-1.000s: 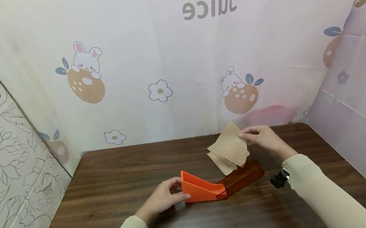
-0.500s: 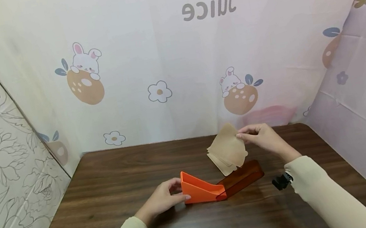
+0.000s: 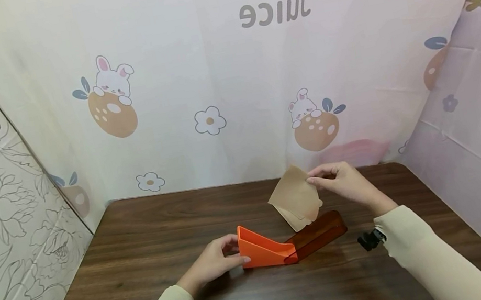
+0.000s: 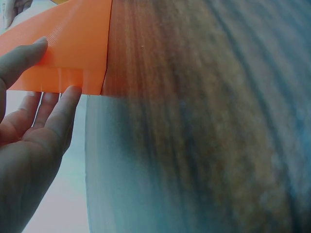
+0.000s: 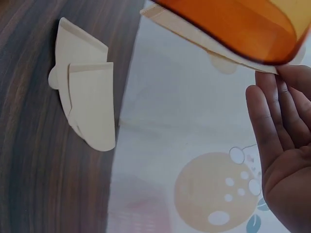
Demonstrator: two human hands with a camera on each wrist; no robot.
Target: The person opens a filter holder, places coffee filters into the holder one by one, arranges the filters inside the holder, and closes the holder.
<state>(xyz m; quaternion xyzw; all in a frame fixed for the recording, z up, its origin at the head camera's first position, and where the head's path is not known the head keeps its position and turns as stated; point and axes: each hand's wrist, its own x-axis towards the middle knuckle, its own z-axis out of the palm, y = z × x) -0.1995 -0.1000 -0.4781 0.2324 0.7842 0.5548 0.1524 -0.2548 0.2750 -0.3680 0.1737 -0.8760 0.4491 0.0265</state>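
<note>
Our left hand [image 3: 213, 261] grips the holder [image 3: 262, 250] by its tall end, thumb on our side; our right hand [image 3: 346, 182] pinches one filter [image 3: 292, 191], the lid [image 3: 319, 235] nearer us. Behind the right hand run the far edge of the table [image 3: 162, 221] and a cloth [image 3: 237, 76]; left of the left hand, the table stretches wide. Since earlier, right hand and filter have shifted slightly leftward.

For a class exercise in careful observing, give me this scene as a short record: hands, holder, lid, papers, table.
Left hand: grips the tall end of the orange holder
Right hand: pinches a tan paper above the table
Lid: translucent amber, open, extending from the holder's low end
Other papers: tan, overlapping, lying on the table
Table: dark, wood-grained
</note>
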